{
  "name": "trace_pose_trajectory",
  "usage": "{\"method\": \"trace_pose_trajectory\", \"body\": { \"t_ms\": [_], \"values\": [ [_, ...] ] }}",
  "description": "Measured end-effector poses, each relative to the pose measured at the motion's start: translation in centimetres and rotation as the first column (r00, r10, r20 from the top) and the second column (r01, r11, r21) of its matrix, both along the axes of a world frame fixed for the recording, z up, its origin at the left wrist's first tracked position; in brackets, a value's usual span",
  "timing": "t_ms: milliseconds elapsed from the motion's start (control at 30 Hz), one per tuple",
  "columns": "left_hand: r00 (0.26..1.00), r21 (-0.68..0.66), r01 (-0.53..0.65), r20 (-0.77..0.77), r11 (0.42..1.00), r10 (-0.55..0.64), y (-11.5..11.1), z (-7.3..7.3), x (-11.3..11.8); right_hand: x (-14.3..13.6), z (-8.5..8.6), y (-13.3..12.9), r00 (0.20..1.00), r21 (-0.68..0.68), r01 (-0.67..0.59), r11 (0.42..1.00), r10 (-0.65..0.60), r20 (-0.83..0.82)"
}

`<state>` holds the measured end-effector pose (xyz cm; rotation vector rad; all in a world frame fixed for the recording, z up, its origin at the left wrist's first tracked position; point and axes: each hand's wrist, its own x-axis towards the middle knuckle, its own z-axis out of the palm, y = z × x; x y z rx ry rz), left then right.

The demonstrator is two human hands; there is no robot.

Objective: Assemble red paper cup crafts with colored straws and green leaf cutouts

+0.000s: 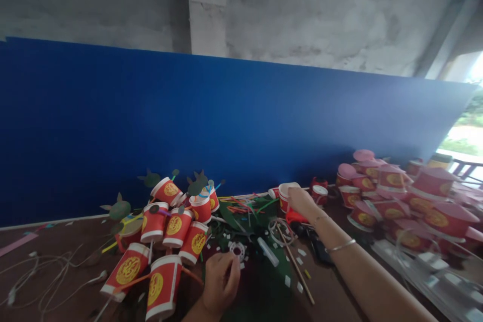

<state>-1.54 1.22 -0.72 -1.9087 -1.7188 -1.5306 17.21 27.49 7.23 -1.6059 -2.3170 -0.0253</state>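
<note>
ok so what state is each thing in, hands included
left hand: fingers curled, hold unclear
right hand: at the middle cup, hold unclear
middle cup: upright, top open
left cups: piled, mostly tilted
right cups: piled up, with pink pieces
wooden stick: lying flat
white tube: lying down
white cord: loose, in loops

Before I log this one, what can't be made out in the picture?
In the head view:
Right hand: fingertips, hidden by the hand itself at a white-rimmed paper cup.
Left hand: whether it holds anything, hidden by its own curl.
Pink-topped paper cups: exact count, blurred and overlapping.
Yellow emblems: any lettering, too small.
</note>
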Motion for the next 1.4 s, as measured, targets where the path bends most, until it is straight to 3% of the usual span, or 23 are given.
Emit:
{"method": "trace_pose_trajectory", "body": {
  "t_ms": [100, 267, 367, 433, 500, 567, 700, 767, 800, 867, 900, 1100, 1233, 1400],
  "values": [
    [0.999, 0.007, -0.031, -0.022, 0.999, 0.031, 0.1, -0.2, 0.0, 0.0, 0.8, -0.4, 0.999, 0.008, -0.023, 1.0, 0.022, 0.025],
    [0.999, 0.001, -0.035, 0.024, 0.999, 0.035, 0.3, -0.7, -0.1, -0.1, 3.4, -2.3, 0.998, 0.203, -0.012, 0.979, 0.024, -0.057],
    [0.99, -0.005, -0.054, 0.13, 0.999, 0.054, 0.5, -0.6, -0.2, -0.9, 4.6, -4.8, 0.989, 0.33, -0.02, 0.944, 0.066, -0.129],
    [0.975, 0.015, -0.094, 0.203, 0.995, 0.089, 0.7, -0.6, -0.2, -2.0, 4.6, -7.4, 0.973, 0.392, -0.072, 0.917, 0.151, -0.174],
    [0.964, 0.045, -0.146, 0.232, 0.988, 0.131, 0.9, -0.7, -0.1, -3.5, 3.7, -10.6, 0.841, 0.461, -0.266, 0.847, 0.437, -0.318],
    [0.96, 0.04, -0.165, 0.235, 0.985, 0.151, 1.3, -0.9, -0.1, -5.1, 2.2, -13.9, 0.685, 0.442, -0.413, 0.796, 0.591, -0.425],
    [0.91, -0.114, -0.077, 0.397, 0.991, 0.116, 1.8, -0.8, -0.1, -6.9, -0.9, -17.6, 0.447, 0.25, -0.686, 0.684, 0.667, -0.596],
    [0.843, -0.187, -0.041, 0.521, 0.982, 0.134, 1.7, -0.1, -0.1, -6.7, -2.3, -17.2, 0.385, 0.193, -0.685, 0.703, 0.574, -0.723],
    [0.816, -0.206, -0.038, 0.558, 0.978, 0.149, 1.5, 0.4, -0.1, -6.5, -3.0, -16.6, 0.431, 0.171, -0.636, 0.753, 0.53, -0.73],
    [0.775, -0.2, -0.01, 0.617, 0.98, 0.134, 1.0, 1.1, 0.0, -5.8, -4.4, -15.3, 0.711, 0.127, -0.508, 0.852, 0.498, -0.497],
    [0.755, -0.187, 0.008, 0.646, 0.982, 0.116, 0.6, 1.3, 0.0, -5.4, -5.1, -14.7, 0.759, 0.105, -0.5, 0.86, 0.493, -0.425],
    [0.639, -0.145, 0.126, 0.768, 0.981, 0.031, -0.7, -0.2, 0.5, -4.5, -7.9, -14.0, 0.852, 0.015, -0.498, 0.867, 0.492, -0.18],
    [0.588, -0.071, 0.164, 0.808, 0.984, -0.04, -1.2, -0.5, 0.6, -4.4, -7.7, -13.6, 0.861, -0.002, -0.504, 0.863, 0.503, -0.082],
    [0.402, -0.068, 0.245, 0.915, 0.967, -0.038, -2.7, 0.2, 0.5, -4.4, -7.3, -13.3, 0.874, 0.021, -0.481, 0.877, 0.481, -0.061]
  ]
}}
